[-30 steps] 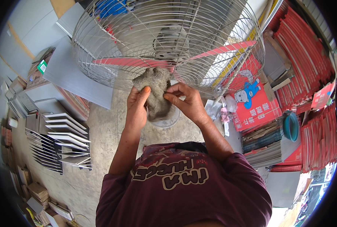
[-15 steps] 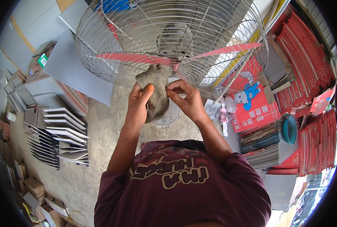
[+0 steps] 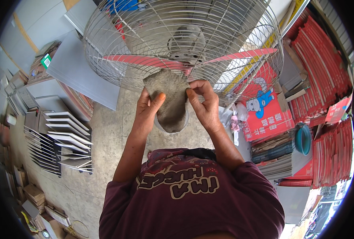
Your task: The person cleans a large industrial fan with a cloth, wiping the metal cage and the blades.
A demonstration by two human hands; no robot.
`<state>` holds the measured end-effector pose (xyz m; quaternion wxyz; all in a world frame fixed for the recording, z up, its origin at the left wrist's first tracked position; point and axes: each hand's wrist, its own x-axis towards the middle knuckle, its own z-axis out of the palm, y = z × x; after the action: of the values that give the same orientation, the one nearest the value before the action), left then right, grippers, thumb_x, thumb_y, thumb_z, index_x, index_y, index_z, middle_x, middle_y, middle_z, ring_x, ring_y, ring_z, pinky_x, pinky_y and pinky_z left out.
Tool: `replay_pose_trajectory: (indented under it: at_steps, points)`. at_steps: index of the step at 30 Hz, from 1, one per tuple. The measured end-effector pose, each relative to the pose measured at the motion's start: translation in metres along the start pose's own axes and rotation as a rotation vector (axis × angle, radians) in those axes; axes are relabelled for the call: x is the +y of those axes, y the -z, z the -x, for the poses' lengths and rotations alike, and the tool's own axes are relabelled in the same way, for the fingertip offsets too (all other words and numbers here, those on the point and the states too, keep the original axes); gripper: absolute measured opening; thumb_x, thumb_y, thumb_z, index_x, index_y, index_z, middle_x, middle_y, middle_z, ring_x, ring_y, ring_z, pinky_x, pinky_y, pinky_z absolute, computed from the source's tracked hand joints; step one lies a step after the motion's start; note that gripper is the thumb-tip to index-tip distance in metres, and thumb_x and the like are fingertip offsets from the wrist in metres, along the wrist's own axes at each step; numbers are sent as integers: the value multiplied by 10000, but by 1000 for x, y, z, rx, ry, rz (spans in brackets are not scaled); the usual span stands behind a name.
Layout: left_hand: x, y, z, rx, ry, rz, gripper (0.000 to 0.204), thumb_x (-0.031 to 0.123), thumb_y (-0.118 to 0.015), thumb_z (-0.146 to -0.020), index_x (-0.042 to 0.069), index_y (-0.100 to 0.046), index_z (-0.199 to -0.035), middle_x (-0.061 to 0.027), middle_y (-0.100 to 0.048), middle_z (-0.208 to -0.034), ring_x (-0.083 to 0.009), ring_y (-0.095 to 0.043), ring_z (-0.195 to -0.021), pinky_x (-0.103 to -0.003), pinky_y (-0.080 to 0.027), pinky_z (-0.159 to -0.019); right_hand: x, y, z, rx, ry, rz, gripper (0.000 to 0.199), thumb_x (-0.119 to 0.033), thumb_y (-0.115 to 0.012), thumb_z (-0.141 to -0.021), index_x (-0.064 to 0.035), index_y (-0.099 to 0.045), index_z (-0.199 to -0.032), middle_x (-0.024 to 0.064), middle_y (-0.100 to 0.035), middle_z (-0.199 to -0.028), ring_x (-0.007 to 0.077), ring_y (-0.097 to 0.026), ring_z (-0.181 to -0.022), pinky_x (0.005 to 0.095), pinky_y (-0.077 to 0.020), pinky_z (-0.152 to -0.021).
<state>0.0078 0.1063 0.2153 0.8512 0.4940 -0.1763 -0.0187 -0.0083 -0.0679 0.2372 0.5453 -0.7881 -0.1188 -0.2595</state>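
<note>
Head view: both hands hold a grey cloth (image 3: 169, 99) up against the lower front of a large wire fan guard (image 3: 185, 44); left hand (image 3: 148, 109) has its fingers closed on the cloth's left edge, thumb on top; right hand (image 3: 204, 104) pinches the right edge between thumb and fingers; red blades (image 3: 248, 55) sit behind the guard; grey panels (image 3: 71, 135) lie on the concrete floor (image 3: 105, 159) at left. Judged best practice: keep the cloth taut between both grips; press along the wires, not across; keep fingertips outside the gaps.
</note>
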Motion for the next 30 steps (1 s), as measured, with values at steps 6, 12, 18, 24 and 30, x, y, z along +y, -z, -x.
replay_pose_trajectory:
  at_steps: [6,12,18,24,30]
  points:
    - [-4,-4,0,-75,-11,18,674,173,-638,-881,83,-258,-1430,-69,-525,-1248,-165,-505,-1120,-306,-415,-908,-14,9,-5,59,123,99,189,-29,-626,-845,-27,-501,-987,123,-639,-828,230,-671,-787,294,-500,-675]
    - [-10,1,4,-301,226,-35,805,176,-705,-823,58,-204,-1442,-93,-558,-1122,-128,-558,-852,-258,-467,-647,-20,17,-8,30,90,64,192,-28,-580,-878,-24,-462,-1028,126,-646,-765,194,-651,-686,286,-489,-630]
    - [-30,6,13,-437,283,-245,745,126,-764,-753,45,-365,-1377,-76,-561,-1070,-113,-552,-856,-233,-463,-651,-33,21,-13,64,137,101,177,-18,-568,-884,-27,-449,-1016,61,-559,-661,102,-496,-570,242,-439,-559]
    - [-36,1,18,-484,190,-665,712,155,-763,-720,33,-417,-1330,-120,-549,-1194,-212,-567,-1006,-318,-476,-780,-50,26,-18,103,234,158,183,-8,-582,-872,-22,-464,-1010,60,-564,-731,87,-507,-603,229,-439,-567]
    - [-56,21,23,-390,304,-565,409,124,-673,-813,-25,-549,-1173,-113,-659,-1011,-164,-606,-955,-301,-462,-852,-56,38,-26,132,191,156,182,-24,-591,-877,-27,-477,-1019,36,-557,-713,70,-490,-595,215,-429,-558]
